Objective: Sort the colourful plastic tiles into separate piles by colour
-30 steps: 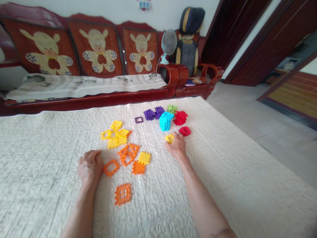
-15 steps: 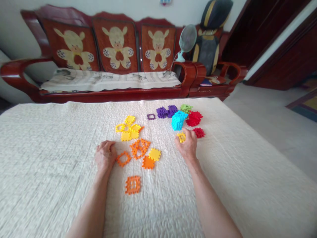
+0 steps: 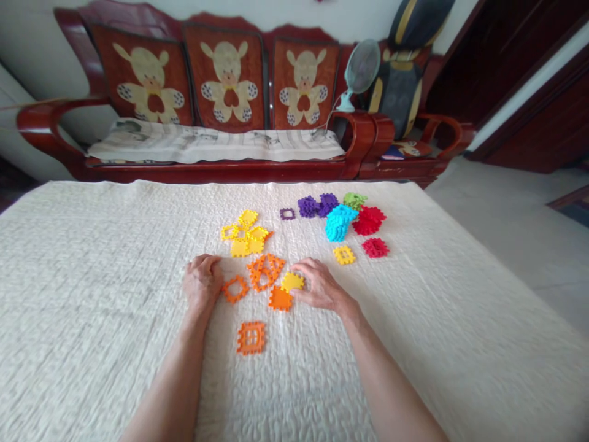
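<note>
My left hand (image 3: 202, 281) rests on the cloth with its fingers curled closed, just left of an orange open-frame tile (image 3: 235, 289). Nothing shows in that hand. My right hand (image 3: 319, 285) has its fingers and thumb around the right side of a solid yellow interlocking tile (image 3: 291, 282). That tile lies against a solid orange tile (image 3: 280, 299). Several orange pieces (image 3: 265, 272) overlap between my hands. Closer to me lies an orange window tile (image 3: 251, 338). A yellow window tile (image 3: 344, 255) lies beyond my right hand.
Yellow tiles (image 3: 247, 236) are grouped beyond my left hand. Farther back are purple tiles (image 3: 309, 207), a purple frame (image 3: 288, 213), a blue stack (image 3: 339, 223), green tiles (image 3: 354, 200) and red tiles (image 3: 369, 220). The quilted white cloth (image 3: 115, 294) ends before a wooden sofa (image 3: 221, 172).
My right hand has let go of the yellow window tile and moved left and nearer to the solid yellow tile. My left hand stays put. The view has shifted slightly.
</note>
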A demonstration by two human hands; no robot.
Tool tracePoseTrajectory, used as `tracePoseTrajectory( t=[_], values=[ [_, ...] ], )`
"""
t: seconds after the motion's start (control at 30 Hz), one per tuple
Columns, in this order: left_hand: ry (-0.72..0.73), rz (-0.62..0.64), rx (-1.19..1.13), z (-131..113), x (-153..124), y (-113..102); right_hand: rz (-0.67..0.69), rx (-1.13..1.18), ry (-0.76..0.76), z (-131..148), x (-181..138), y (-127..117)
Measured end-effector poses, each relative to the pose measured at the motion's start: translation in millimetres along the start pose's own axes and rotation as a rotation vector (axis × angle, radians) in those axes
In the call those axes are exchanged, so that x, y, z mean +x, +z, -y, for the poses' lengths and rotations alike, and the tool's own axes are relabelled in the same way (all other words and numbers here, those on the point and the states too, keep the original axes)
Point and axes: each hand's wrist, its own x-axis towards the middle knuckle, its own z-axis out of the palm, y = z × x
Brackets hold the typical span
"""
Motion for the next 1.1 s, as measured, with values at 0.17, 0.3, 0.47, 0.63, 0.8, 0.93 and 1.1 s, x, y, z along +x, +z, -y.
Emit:
tracePoseTrajectory(
  t=[0.17, 0.3, 0.47, 0.63, 0.8, 0.93, 1.1],
  values=[
    [0.004, 0.011, 0.005, -2.4, -0.8, -1.3, -0.058, 0.017, 0.000, -3.8, 1.7, 3.5],
    [-0.003, 0.001, 0.000, -3.5, -2.4, -0.9, -0.102, 0.029, -0.011, -9.5, 2.5, 9.4],
    [-0.004, 0.003, -0.011, -4.7, -3.0, -0.5, -0.116, 0.010, 0.037, -12.8, 18.9, 11.4],
    [-0.014, -0.006, -0.028, -6.7, -3.5, -0.6, -0.170, 0.010, -0.035, -0.3, 63.3, 22.4],
    [-0.020, 0.006, -0.025, -8.7, -4.4, -2.5, -0.179, -0.082, -0.130, 27.5, 97.5, 44.6],
    [-0.031, 0.026, -0.019, -10.8, -4.1, -3.9, -0.187, -0.131, -0.137, 41.3, 115.8, 53.3],
    [-0.046, 0.032, -0.019, -11.6, -3.9, -4.6, -0.133, -0.284, -0.078, 50.6, 150.0, 54.5]
  ],
)
